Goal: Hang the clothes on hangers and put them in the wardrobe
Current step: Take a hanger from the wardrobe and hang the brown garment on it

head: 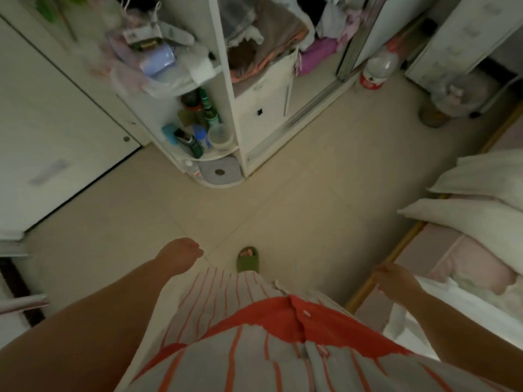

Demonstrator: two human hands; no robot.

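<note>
Striped red-and-white dress (pixel 254 349) nearest, filling bottom centre; green slipper (pixel 248 260) poking out just beyond hem, on tile floor (pixel 283 199).

Far left: white door (pixel 56 131). Left hand (pixel 181 254) low over floor, beside dress hem, fingers loosely curled downward, nothing held. Up from it, rounded corner shelf unit (pixel 215 154) on wardrobe's end: bottles (pixel 198 120) and tub on middle tier, bags and lilac cup above, grey pad on bottom tier.

Centre top: wardrobe (pixel 263 108), sliding door open. Clothes (pixel 271 43) piled inside, unhung — brown, orange-edged, white, purple pieces heaped over white drawer box. Hangers not made out; blur too heavy.

Right of wardrobe: clear plastic bottle with red label (pixel 379 69) standing on floor by door track. Further right, white cabinet (pixel 464 35).

Right hand (pixel 396 278) out over bed edge, motion-blurred; grip cannot be told, nothing plainly in it. Bed (pixel 464 267) at far right: pink sheet, two pale pillows (pixel 475 216) stacked, white cloth near forearm.
</note>
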